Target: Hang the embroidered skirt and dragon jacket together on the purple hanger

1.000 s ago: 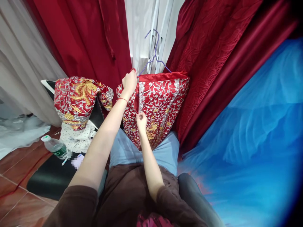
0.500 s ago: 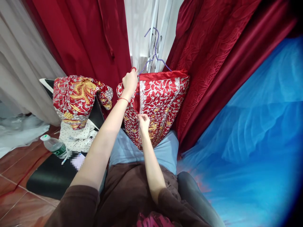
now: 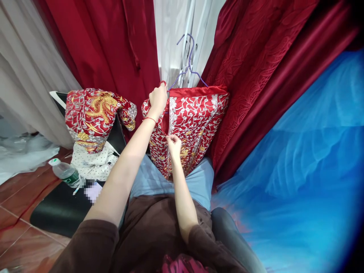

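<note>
A red skirt [image 3: 196,110] with silver and gold embroidery hangs from a purple wire hanger [image 3: 190,57] and reaches down between my knees. My left hand [image 3: 158,99] is closed on its red top edge, at the left side of an open slit. Lower down, at the bottom end of that slit, my right hand [image 3: 174,146] pinches the skirt between thumb and fingertips. Any small fastener in that pinch is too small to make out. Plain red lining shows inside the slit between the two hands.
To the left, a matching embroidered garment [image 3: 96,113] drapes over a black chair back [image 3: 115,132]. White dotted cloth [image 3: 92,163], a water bottle [image 3: 65,172] and a blurred item lie by the black seat [image 3: 51,212]. Dark red drapes [image 3: 241,83] and blue tulle [image 3: 307,163] fill the right.
My right hand's pinch has risen slightly along the slit. The left hand keeps its hold on the top edge. The whole view has shifted a little.
</note>
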A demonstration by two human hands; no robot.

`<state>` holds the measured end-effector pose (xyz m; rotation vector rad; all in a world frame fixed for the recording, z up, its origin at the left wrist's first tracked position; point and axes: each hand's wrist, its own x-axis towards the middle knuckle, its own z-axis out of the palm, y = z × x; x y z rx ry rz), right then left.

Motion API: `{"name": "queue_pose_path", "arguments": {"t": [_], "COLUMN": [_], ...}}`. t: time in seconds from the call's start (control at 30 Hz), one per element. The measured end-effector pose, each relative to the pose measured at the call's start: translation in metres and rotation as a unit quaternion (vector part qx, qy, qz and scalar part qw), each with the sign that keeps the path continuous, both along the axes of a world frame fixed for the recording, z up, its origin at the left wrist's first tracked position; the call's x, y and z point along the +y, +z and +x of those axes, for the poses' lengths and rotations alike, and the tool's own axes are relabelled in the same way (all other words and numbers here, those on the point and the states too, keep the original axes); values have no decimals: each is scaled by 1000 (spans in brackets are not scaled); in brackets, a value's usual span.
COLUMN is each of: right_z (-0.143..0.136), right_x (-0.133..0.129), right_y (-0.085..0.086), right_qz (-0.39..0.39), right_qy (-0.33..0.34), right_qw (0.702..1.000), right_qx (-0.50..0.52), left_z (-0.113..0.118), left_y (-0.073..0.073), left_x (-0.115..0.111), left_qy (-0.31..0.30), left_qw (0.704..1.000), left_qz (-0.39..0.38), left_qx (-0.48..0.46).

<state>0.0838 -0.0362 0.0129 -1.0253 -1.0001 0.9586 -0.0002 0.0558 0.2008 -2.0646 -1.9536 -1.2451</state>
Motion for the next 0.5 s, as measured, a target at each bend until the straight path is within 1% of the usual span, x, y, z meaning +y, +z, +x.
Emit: {"name": "queue_pose_path", "arguments": {"t": [0.13,0.37,0.5], "right_z": [-4,-6,-8], "right_x": [-2,-2,-1], "right_y": [2,-1,-3], "right_qz": [5,28,53], "right_qy": [-11,-27,-51], "right_qw": [999,998,994], "right_qx": [49,54,75], "left_z": [1,2,4], "left_y": [-1,0,1], "left_x": [-2,-3,-5], "left_qy": [15,41,53], "left_qw": [1000,997,996], "left_qz": [0,-20,-22], "left_qx": [13,57,73]}}
